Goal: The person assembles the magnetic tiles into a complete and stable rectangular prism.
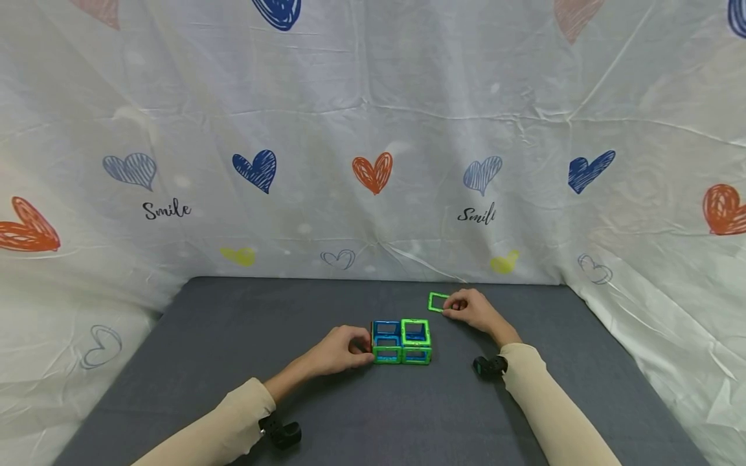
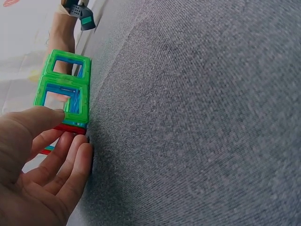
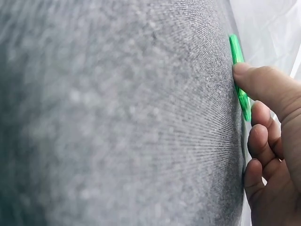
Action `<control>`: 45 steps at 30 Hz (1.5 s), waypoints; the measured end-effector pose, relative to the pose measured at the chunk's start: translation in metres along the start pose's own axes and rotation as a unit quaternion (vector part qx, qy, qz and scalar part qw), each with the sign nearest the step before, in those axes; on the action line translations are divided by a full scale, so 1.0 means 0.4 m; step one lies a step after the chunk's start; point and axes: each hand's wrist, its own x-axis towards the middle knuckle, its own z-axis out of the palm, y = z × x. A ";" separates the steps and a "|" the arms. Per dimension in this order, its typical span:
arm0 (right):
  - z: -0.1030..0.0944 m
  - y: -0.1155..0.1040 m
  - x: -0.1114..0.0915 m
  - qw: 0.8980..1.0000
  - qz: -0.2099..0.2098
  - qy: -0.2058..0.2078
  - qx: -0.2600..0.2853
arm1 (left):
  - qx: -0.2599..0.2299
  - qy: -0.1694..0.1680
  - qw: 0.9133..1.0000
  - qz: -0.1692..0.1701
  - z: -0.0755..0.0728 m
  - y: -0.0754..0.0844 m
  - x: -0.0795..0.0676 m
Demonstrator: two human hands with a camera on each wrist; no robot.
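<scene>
A small structure of magnetic tiles (image 1: 402,355) stands on the grey cloth, two square frames wide, with green fronts, blue parts and a red left side. My left hand (image 1: 342,349) grips its left end, thumb on the green front and fingers against the red side, as the left wrist view shows. Farther back and to the right, my right hand (image 1: 474,310) pinches a green square magnetic tile (image 1: 432,302) by its right edge. In the right wrist view that green tile (image 3: 237,56) appears nearly edge-on, with the thumb on its near face.
A dark grey cloth (image 1: 280,304) covers the table. Behind it hangs a white curtain (image 1: 309,220) printed with hearts and lettering, which also comes down along both sides. Each wrist carries a black camera.
</scene>
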 end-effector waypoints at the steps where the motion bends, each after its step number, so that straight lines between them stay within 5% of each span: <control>1: -0.001 0.000 -0.001 1.000 -0.002 -0.001 -0.002 | 0.001 0.000 1.000 0.000 0.000 0.000 0.000; 14: -0.011 0.001 -0.033 1.000 -0.008 -0.002 0.008 | 0.001 -0.001 1.000 0.010 -0.001 -0.001 0.000; 45: -0.050 -0.054 -0.156 0.993 -0.098 0.043 0.038 | -0.006 0.005 1.000 0.016 -0.002 -0.004 -0.006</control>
